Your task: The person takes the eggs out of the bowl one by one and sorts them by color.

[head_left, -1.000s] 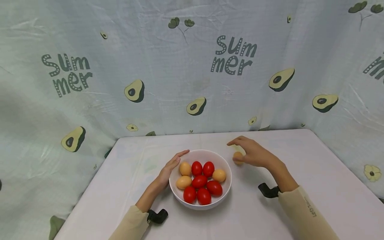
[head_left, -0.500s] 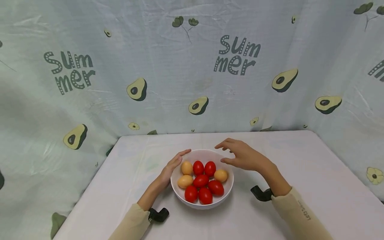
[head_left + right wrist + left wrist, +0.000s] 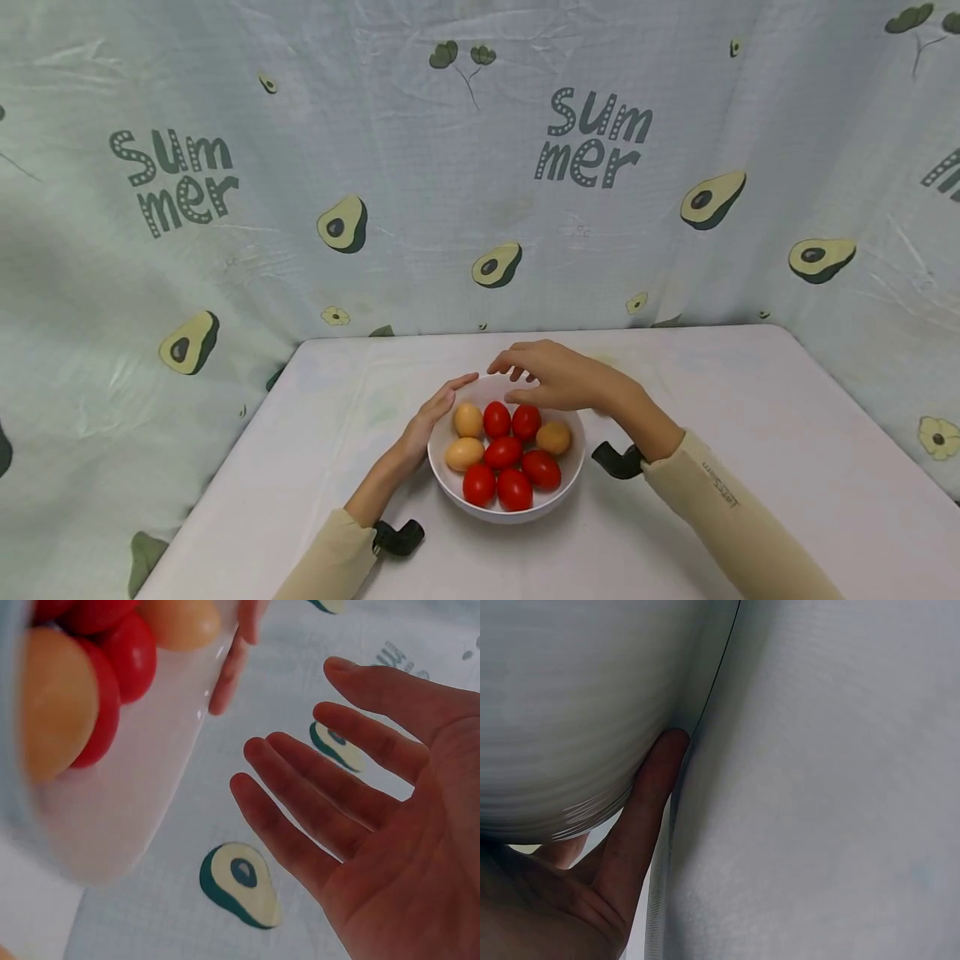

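Note:
A white bowl (image 3: 564, 493) stands on the table, holding several red eggs (image 3: 503, 452) and a few tan eggs (image 3: 464, 454). Along the bowl's left side rests my left hand (image 3: 423, 427); the left wrist view has one straight finger (image 3: 640, 817) lying against the ribbed outer wall. My right hand (image 3: 558, 377) hovers over the bowl's back right rim with nothing in it. Its spread fingers (image 3: 300, 791) and bare palm show in the right wrist view, beside the bowl wall (image 3: 127, 825). My right forearm mostly hides the spot right of the bowl.
The table (image 3: 360, 400) has a pale cloth and ends at a rounded back edge. Behind it hangs a curtain (image 3: 420, 167) printed with avocados and lettering. Black bands (image 3: 399, 538) with a protruding piece sit on both wrists.
My right hand has moved left, away from a loose tan egg on the table, to above the bowl's back rim. My left hand has stayed against the bowl.

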`<state>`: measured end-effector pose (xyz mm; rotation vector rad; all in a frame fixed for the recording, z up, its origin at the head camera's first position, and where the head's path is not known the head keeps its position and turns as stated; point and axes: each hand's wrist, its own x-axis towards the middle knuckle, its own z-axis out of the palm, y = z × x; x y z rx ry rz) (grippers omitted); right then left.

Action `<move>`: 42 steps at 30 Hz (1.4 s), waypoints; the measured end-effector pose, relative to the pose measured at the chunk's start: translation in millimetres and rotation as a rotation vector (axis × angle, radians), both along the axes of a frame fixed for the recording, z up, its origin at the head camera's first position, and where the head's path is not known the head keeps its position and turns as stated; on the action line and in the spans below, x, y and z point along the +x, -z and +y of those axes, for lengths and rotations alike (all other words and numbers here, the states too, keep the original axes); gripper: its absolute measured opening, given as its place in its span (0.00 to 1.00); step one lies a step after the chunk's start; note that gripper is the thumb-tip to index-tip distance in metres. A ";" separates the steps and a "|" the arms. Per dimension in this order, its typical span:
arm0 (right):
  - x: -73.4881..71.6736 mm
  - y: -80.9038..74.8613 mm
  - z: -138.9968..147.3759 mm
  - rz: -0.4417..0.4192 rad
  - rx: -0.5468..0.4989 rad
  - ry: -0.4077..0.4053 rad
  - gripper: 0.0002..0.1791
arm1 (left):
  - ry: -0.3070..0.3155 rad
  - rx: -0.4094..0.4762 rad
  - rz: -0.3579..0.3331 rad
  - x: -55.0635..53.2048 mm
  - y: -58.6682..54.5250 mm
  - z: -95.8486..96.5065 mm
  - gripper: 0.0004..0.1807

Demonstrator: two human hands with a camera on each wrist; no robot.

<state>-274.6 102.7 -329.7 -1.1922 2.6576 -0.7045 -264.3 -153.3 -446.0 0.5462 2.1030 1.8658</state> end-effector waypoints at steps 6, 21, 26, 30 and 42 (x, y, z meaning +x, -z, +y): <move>-10.2 -2.6 -19.9 -0.032 -0.004 -0.075 0.20 | -0.047 -0.008 0.001 1.3 -0.9 0.1 0.30; -30.1 20.2 -43.0 -0.266 0.094 -0.089 0.22 | -0.051 0.021 -0.071 2.6 0.3 -1.6 0.32; -31.1 23.8 -52.9 -0.290 0.116 -0.097 0.23 | -0.034 0.042 -0.063 1.0 0.4 -1.5 0.32; -31.2 25.3 -60.2 -0.266 0.159 -0.123 0.21 | -0.034 0.054 -0.064 0.7 -0.3 -0.9 0.32; -32.1 36.9 -67.6 -0.161 0.176 -0.116 0.17 | -0.039 0.042 -0.052 0.2 1.1 -2.7 0.32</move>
